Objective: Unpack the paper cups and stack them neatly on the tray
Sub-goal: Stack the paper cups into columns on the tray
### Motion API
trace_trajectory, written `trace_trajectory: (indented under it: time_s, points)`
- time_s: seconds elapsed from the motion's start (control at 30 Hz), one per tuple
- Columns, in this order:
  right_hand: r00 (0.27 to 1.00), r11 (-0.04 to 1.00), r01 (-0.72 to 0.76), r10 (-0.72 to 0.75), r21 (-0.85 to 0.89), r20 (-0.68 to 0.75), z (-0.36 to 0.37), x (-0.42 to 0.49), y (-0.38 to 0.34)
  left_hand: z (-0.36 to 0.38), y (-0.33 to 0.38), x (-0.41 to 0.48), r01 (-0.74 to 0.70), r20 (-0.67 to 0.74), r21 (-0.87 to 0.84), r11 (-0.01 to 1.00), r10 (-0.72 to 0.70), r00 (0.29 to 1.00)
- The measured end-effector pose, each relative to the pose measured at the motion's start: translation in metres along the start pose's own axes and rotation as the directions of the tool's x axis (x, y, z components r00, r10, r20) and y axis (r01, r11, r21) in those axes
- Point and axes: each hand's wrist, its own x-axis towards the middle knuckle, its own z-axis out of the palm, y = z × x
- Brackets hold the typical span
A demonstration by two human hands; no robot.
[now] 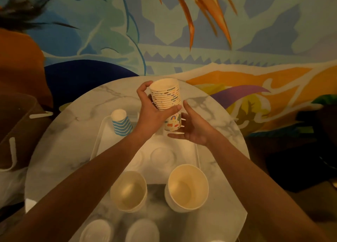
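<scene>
The left hand [153, 114] grasps the cup stack [166, 94] round its middle, holding it in the air above the far part of the tray [109, 147]. The right hand [193, 128] is released, fingers straight under the stack's base and thumb at its side. The placing step seems in hand: next, the stack needs lowering upright onto bare tray, right of the striped cup [121, 123]. Fingers hide the base. The near cups [187, 187] are dim, and the white things [98, 230] at the near edge are cut off.
</scene>
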Motion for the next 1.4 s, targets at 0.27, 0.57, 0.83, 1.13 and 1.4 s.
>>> trace_trajectory:
  time_s: [0.27, 0.57, 0.83, 1.13, 1.4]
  points:
    - [0.995, 0.755, 0.05, -0.096, 0.654, 0.035, -0.02, 0.0, 0.009, 0.035, -0.011, 0.007, 0.086, 0.105, -0.12, 0.989, -0.074, 0.992]
    - [0.863, 0.796, 0.405, -0.172, 0.45, -0.474, -0.073, -0.007, -0.009, 0.027, -0.029, 0.019, 0.403, 0.108, 0.025, 0.915, -0.403, 0.909]
    - [0.765, 0.945, 0.324, -0.286, -0.038, -0.577, -0.083, 0.008, -0.016, 0.032, -0.048, 0.028, 0.602, 0.069, 0.003, 0.798, -0.601, 0.796]
    - [0.737, 0.758, 0.275, -0.561, -0.591, -0.377, -0.037, 0.029, -0.044, 0.024, -0.04, 0.026, 0.567, 0.099, 0.065, 0.821, -0.571, 0.815]
    - [0.754, 0.353, 0.197, -0.651, -0.915, -0.089, -0.006, 0.038, -0.037, 0.018, -0.019, 0.018, 0.38, 0.112, 0.121, 0.917, -0.393, 0.913]
